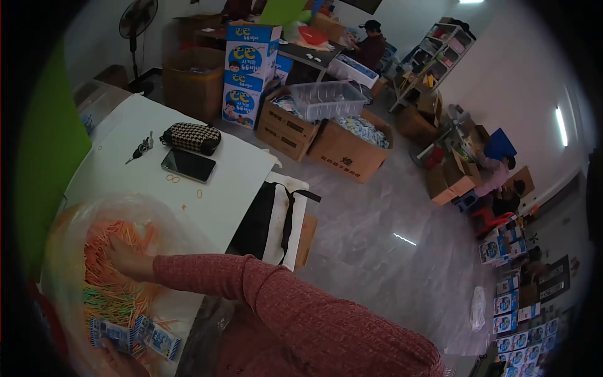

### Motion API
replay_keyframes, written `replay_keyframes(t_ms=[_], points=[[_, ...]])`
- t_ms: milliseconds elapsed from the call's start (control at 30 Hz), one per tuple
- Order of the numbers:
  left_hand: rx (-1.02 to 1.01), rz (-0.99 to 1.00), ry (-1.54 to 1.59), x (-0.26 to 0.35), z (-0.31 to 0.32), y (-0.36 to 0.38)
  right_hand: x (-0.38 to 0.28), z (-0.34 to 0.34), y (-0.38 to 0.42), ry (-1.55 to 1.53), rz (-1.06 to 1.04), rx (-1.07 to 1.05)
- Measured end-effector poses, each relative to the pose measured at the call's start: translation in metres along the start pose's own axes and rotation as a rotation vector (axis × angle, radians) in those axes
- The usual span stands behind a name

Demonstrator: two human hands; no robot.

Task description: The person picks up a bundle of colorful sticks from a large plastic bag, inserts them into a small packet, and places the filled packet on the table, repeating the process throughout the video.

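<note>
A clear plastic bag lies opened on the white table, full of thin sticks. Orange sticks fill its far part, and green and yellow sticks the near part. My right hand reaches into the orange sticks, fingers outstretched and fingertips partly hidden among them. At the lower left, my left hand is closed on a small blue-and-white packet, thumb against its lower edge. A second packet of the same kind rests beside it, over the sticks.
On the white table are a phone, a checked pouch, keys and several rubber bands. Beyond stand blue cartons and a cardboard box of packets. People sit farther off.
</note>
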State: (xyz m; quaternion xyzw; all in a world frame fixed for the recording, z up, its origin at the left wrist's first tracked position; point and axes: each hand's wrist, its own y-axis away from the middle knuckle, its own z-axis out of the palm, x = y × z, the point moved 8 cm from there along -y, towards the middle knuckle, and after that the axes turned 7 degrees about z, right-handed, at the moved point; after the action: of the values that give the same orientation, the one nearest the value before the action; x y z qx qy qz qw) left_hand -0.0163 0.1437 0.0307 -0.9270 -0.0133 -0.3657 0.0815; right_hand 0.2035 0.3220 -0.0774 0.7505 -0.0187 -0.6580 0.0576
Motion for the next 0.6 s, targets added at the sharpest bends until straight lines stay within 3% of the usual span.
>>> replay_keyframes(t_ms=[67,100,167,200,233,267,300,333,367,500,533,600], points=[[0.029,0.068,0.354,0.014,-0.004,0.006,-0.06,-0.02,0.037,-0.131,-0.556,0.34],[0.042,0.056,0.337,-0.017,0.002,-0.001,-0.058,-0.025,0.045,-0.148,-0.554,0.322],[0.086,0.058,0.44,-0.107,0.019,-0.01,-0.008,-0.003,0.03,0.079,-0.217,-0.074],[0.072,-0.052,0.801,-0.076,0.02,0.005,-0.024,-0.009,0.052,0.511,-0.597,0.058],[0.088,-0.143,1.159,-0.024,0.023,0.009,-0.033,-0.015,0.065,0.452,-0.645,-0.017],[0.002,-0.133,1.316,-0.012,0.028,0.011,-0.052,-0.029,0.086,0.254,-0.819,0.055],[0.032,-0.168,1.4,0.001,0.027,0.015,-0.042,-0.025,0.078,0.293,-0.692,-0.018],[0.106,-0.214,1.429,0.001,0.029,0.018,-0.053,-0.028,0.081,0.152,-0.421,-0.187],[0.165,-0.244,1.472,0.0,0.032,0.016,-0.06,-0.029,0.081,0.3,-0.311,-0.222],[0.086,-0.234,1.586,0.022,0.04,0.014,-0.063,-0.006,0.086,0.155,-0.324,-0.422],[0.131,-0.24,1.573,0.013,0.041,0.017,-0.066,-0.007,0.09,0.093,-0.246,-0.371],[0.036,-0.206,1.563,0.004,0.058,0.017,-0.069,-0.013,0.085,0.044,-0.173,-0.35]])
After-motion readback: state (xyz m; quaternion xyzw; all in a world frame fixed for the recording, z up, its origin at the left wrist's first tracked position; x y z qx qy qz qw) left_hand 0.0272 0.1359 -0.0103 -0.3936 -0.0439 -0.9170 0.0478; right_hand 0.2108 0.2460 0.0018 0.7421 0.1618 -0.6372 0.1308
